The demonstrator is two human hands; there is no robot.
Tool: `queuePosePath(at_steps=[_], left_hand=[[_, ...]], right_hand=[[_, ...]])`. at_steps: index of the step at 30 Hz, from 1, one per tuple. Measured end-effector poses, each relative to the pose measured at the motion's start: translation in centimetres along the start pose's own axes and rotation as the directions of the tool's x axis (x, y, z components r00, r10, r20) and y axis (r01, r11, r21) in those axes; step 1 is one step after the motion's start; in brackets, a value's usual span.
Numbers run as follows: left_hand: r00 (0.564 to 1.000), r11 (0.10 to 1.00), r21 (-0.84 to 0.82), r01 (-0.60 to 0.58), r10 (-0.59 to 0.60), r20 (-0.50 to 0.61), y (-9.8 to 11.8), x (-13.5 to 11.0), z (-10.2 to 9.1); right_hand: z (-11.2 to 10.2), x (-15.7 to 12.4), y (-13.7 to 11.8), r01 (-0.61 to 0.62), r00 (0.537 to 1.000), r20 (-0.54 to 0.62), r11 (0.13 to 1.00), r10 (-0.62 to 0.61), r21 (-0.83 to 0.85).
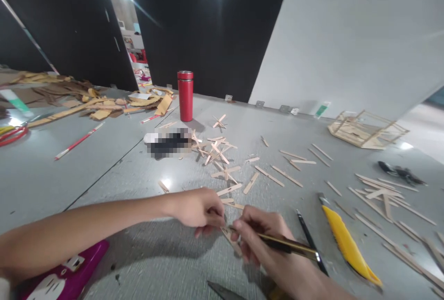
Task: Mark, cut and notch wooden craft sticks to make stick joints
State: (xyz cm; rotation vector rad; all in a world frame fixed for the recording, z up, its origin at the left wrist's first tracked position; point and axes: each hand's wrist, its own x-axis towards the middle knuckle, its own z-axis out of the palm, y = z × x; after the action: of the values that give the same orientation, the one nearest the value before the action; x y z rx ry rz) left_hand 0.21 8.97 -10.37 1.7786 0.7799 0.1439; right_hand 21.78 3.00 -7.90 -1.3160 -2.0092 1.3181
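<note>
My left hand [201,210] reaches in from the left, its fingers closed in a pinch on the end of a small wooden craft stick [231,242]. My right hand [265,240] is closed around a slim gold-and-black cutting tool [289,244], probably a craft knife. The tool's tip meets the stick close to my left fingertips, and the exact contact is hidden by my fingers. To the right of my right hand lie a dark mechanical pencil [307,230] and a yellow utility knife [348,244]. A pointed grey metal piece [224,290] shows at the bottom edge.
Loose craft sticks [268,176] lie scattered ahead, with more strips [385,193] at right. Behind them stand a red bottle [186,96] and a wooden frame model [367,131]. A purple case [85,263] lies under my left forearm. Cardboard scraps [100,106] pile up at the back left.
</note>
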Motion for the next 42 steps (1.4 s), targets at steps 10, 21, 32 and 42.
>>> queuePosePath(at_steps=[10, 21, 32, 42], left_hand=[[1.0, 0.998, 0.063, -0.025, 0.026, -0.009, -0.2, -0.1, -0.1], [1.0, 0.997, 0.077, -0.024, 0.023, 0.01, -0.6, 0.3, -0.1], [0.999, 1.0, 0.025, -0.01, 0.009, 0.041, -0.7, 0.4, -0.3], [0.998, 1.0, -0.004, 0.017, -0.017, 0.062, -0.8, 0.5, -0.4]], right_hand=[[2.0, 0.9, 4.2, 0.085, 0.993, -0.079, 0.996, -0.085, -0.015], [2.3, 1.3, 4.3, 0.092, 0.992, -0.086, 0.995, -0.095, -0.048], [2.3, 1.2, 5.1, 0.196, 0.979, -0.005, 0.957, -0.202, -0.213], [2.1, 1.4, 4.7, 0.157, 0.986, -0.029, 0.968, -0.166, -0.197]])
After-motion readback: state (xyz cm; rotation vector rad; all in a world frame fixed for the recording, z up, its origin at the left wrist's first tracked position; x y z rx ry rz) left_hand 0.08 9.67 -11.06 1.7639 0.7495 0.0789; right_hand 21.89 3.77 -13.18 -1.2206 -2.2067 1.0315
